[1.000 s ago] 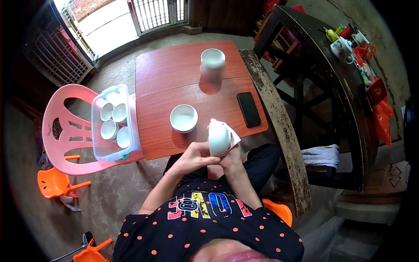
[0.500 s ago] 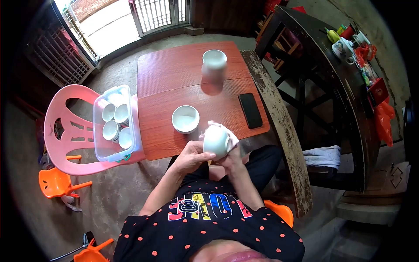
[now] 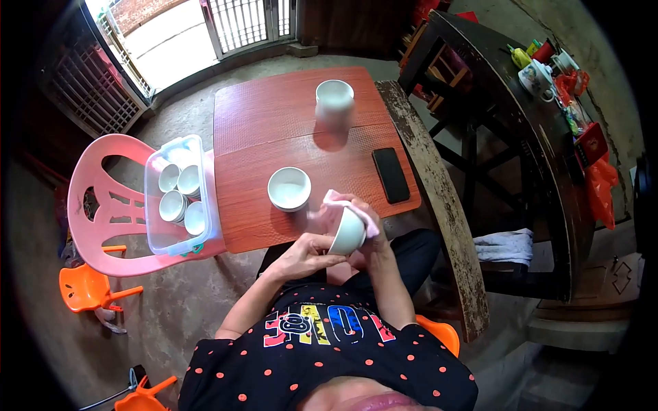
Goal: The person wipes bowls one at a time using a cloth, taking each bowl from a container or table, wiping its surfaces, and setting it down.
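Observation:
A white bowl (image 3: pixel 349 233) is tilted on its side between my hands, just off the table's near edge. My left hand (image 3: pixel 306 256) grips it from the left, thumb along its outside. On the other side my right hand (image 3: pixel 373 236) presses a pale pink cloth (image 3: pixel 334 200) over the rim and against the bowl. Left of the held bowl, another white bowl (image 3: pixel 288 188) stands upright on the red-brown table (image 3: pixel 260 130). Farther back stands a stack of white bowls (image 3: pixel 334 96), its lower part blurred.
A black phone (image 3: pixel 391 175) lies at the table's right side. On a pink chair (image 3: pixel 82 198) at the left rests a clear plastic box (image 3: pixel 152 236) holding several stacked bowls. A worn wooden bench (image 3: pixel 445 205) runs along the right, beside a dark table (image 3: pixel 541 137).
The held bowl has turned, its opening now facing up and left. My right hand and the cloth have moved round to the bowl's upper right rim.

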Tool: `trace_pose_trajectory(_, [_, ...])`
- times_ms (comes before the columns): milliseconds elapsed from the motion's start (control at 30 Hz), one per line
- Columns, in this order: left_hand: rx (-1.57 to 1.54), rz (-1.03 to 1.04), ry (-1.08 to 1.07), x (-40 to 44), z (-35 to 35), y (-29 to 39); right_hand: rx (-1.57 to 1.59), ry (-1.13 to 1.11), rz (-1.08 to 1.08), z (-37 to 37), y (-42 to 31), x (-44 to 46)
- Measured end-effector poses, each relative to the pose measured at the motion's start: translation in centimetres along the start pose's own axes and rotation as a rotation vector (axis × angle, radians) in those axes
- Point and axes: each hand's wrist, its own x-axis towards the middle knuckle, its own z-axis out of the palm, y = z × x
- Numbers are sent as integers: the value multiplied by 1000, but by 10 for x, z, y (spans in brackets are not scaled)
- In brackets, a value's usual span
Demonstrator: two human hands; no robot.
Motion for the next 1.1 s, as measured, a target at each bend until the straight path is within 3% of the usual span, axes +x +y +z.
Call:
trace_pose_trajectory(67, [172,123,-25,1,0,1,228,178,-43,5,21,-3])
trace_pose_trajectory(100, [186,101,-20,3,1,4,201,89,-60,-8,26,0])
trace_pose_trajectory(133, [122,55,-34,3,-1,4,176,2,-77,-22,30,2])
trace_pose_trajectory(233, [-152,-81,-64,2,-7,13,15,247,-12,-15,14,0])
trace_pose_trajectory(267, [-238,-114,-73,3,-15,7,-251,151,54,-15,2,0])
trace_pose_trajectory(333, [-507,-149,-76,7,-21,-3,-906,-11,-179,14,-14,-3])
trace_pose_trajectory(367, [-521,-85,-94,8,-20,-3,-1001,-117,-249,14,-18,-2])
trace_pose_trajectory(467, [-582,-14,-46,9,-16,-4,-769,-66,-357,21,-19,-3])
trace_pose_trajectory(500, [-527,9,-16,10,-14,-4,-655,69,-600,2,12,-3])
trace_pose_trajectory(533, [-472,33,17,11,-13,-4,-46,285,-366,8,26,-4])
trace_pose_trajectory(600, [-301,14,35,13,-11,2,66,256,-397,10,35,-5])
trace_pose_trajectory(667, [-70,-79,-5,12,-12,9,73,341,-279,2,32,-5])
trace_pose_trajectory(733, [-254,-65,-43,8,-16,11,108,292,-88,9,10,-7])
trace_pose_trajectory(800, [-503,-42,-72,8,-20,4,-509,138,-138,19,-14,-11])
trace_pose_trajectory(867, [-642,-14,-25,13,-17,0,-584,53,-137,17,-20,-8])
trace_pose_trajectory(933, [-772,26,45,20,-10,0,-455,189,-393,9,3,-3])
trace_pose_trajectory(967, [-765,77,91,22,-5,6,-422,216,-572,41,10,-7])
trace_pose_trajectory(1067, [-451,87,118,23,-5,-1,101,387,-448,34,32,-4])
trace_pose_trajectory(1100, [-317,81,82,23,-7,-5,81,374,-386,30,28,-5])
